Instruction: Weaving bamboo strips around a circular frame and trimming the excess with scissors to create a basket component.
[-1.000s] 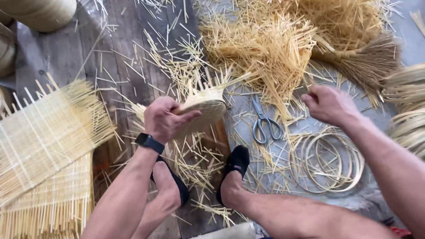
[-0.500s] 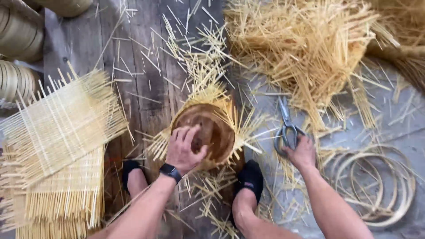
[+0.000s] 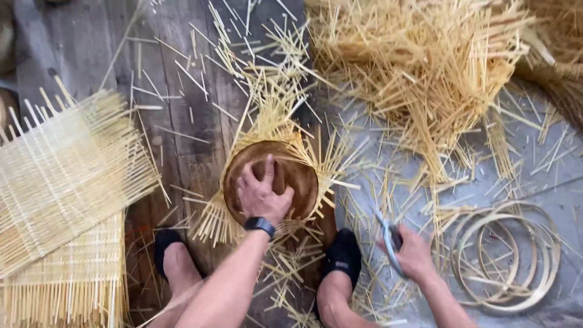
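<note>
Left hand (image 3: 262, 194) is flat on the round brown mould (image 3: 271, 182), fingers spread and pressing down, palm open, not wrapped around anything. The mould sits on a woven bamboo mat (image 3: 273, 136) whose loose strip ends fan out all around its edge, on the dark wooden planks (image 3: 176, 91), just ahead of the person's feet. Black wristwatch (image 3: 260, 224) on the left wrist. Right hand (image 3: 412, 252) is closed around a pair of scissors (image 3: 386, 234), blades pointing up and left, low over the grey floor sheet (image 3: 546, 176) to the right of the mould (can't tell if the blades are open or shut). Both feet in black slip-on shoes, left shoe (image 3: 165, 243) and right shoe (image 3: 344, 255), planted either side just below the mould. Stack of flat woven mats (image 3: 67, 182) lies to the left, well apart from the mould, strip ends sticking out. Big loose pile of bamboo strips (image 3: 419, 67) at upper right. Several nested bamboo hoops (image 3: 507, 255) lie on the sheet just to the right of the right hand, not touching it. Short offcuts scattered over the planks and the sheet.
</note>
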